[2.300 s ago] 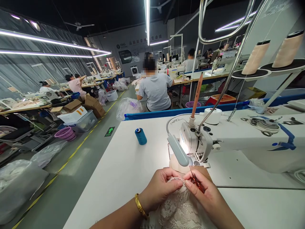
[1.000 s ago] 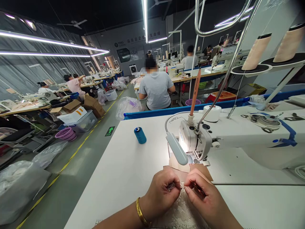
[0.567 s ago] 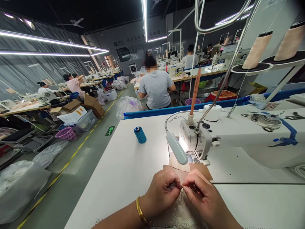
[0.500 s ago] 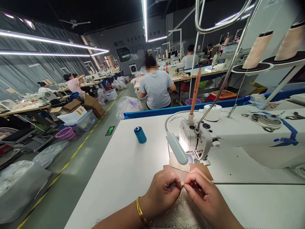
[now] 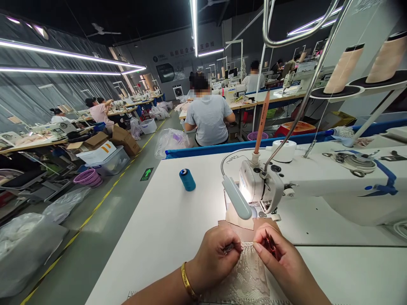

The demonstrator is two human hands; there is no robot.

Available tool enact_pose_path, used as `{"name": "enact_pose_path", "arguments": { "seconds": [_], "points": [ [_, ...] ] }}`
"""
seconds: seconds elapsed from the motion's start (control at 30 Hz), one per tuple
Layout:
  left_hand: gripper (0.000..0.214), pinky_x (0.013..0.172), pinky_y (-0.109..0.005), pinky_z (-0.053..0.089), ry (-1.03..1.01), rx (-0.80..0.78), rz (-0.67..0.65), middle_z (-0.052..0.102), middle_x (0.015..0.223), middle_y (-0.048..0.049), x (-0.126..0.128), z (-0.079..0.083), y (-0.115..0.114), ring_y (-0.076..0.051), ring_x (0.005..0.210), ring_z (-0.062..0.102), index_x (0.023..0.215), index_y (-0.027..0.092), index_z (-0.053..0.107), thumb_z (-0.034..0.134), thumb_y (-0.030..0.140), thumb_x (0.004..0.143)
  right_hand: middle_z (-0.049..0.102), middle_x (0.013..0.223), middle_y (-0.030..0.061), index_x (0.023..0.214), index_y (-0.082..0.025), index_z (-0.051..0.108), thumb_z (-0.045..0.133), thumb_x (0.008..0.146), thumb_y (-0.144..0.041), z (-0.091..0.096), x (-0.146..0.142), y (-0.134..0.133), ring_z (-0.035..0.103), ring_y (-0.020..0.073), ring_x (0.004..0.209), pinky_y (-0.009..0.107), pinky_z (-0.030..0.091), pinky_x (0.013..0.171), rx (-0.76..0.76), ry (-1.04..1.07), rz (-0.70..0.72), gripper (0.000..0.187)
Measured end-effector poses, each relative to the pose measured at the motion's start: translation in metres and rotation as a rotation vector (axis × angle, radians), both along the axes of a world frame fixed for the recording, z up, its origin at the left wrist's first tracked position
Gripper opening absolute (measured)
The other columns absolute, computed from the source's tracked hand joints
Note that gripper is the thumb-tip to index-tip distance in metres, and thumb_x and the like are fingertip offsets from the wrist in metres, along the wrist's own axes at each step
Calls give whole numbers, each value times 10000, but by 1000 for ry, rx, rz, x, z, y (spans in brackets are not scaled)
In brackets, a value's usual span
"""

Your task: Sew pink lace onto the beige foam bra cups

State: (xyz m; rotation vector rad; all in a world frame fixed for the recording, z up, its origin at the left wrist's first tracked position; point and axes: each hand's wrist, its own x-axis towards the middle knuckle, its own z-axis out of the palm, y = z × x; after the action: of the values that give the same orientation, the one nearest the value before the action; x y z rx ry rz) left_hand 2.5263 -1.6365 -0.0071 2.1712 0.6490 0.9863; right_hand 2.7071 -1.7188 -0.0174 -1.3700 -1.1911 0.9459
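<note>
Cream lace fabric hangs from both hands over the table's front. My left hand, with a gold bangle at the wrist, is closed, pinching the lace's top edge; something shiny shows inside its curled fingers. My right hand pinches the same edge a short way to the right. A dark reddish pointed metal tool sits in the right palm, its kind not clear. Just beyond the hands, brown and beige pieces lie below the sewing machine head, lit by its lamp.
A blue thread spool stands on the white table to the left. Behind the machine are a white spool, an upright pencil and beige thread cones. Another person sits ahead, facing away.
My right hand has moved slightly right, away from the left, so a stretch of lace edge now shows between them. The pointed tool in the right palm has come into view.
</note>
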Motion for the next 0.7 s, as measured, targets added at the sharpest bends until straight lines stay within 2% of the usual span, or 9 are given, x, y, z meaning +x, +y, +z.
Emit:
{"name": "enact_pose_path", "arguments": {
  "seconds": [0.23,0.33,0.4,0.47,0.57,0.7],
  "points": [
    [186,629,-220,414,-17,-9,-18,653,662,16,0,0,0,-127,641,552,733,213,602,602,30,767,556,844,-2,875,-270,655,581,955,-542,-5,-2,-2,544,196,756,282,469,678,-7,-55,-17,293],
    [173,632,-225,407,-2,-53,-22,644,663,15,-1,-2,0,-128,640,538,726,207,608,605,39,763,546,801,-14,831,-264,639,586,957,-490,-7,-4,0,544,182,716,281,442,646,-11,-73,10,264],
    [137,628,-229,403,30,-154,-10,643,685,12,-1,-2,0,-127,640,529,740,201,627,627,67,765,520,765,-24,780,-257,614,582,962,-459,-6,-5,2,511,168,678,277,418,625,-7,-79,22,274],
    [81,627,-239,400,91,-309,12,635,700,12,-1,1,0,-137,653,529,851,198,691,687,143,791,510,744,-26,749,-252,595,581,965,-460,-4,-5,3,487,164,665,273,414,620,-14,-61,23,301],
    [216,704,-264,431,129,-526,-26,661,763,-5,0,7,2,-172,759,576,1029,201,756,757,308,841,517,741,-26,743,-246,582,593,956,-507,0,-5,4,481,165,674,274,429,640,-41,10,26,337],
    [215,750,-277,422,71,-694,-94,664,819,-25,1,13,6,-175,806,566,853,182,774,752,395,862,497,747,-36,770,-243,590,590,950,-563,1,-3,4,477,166,695,276,415,658,-85,72,53,367]
  ]
}}
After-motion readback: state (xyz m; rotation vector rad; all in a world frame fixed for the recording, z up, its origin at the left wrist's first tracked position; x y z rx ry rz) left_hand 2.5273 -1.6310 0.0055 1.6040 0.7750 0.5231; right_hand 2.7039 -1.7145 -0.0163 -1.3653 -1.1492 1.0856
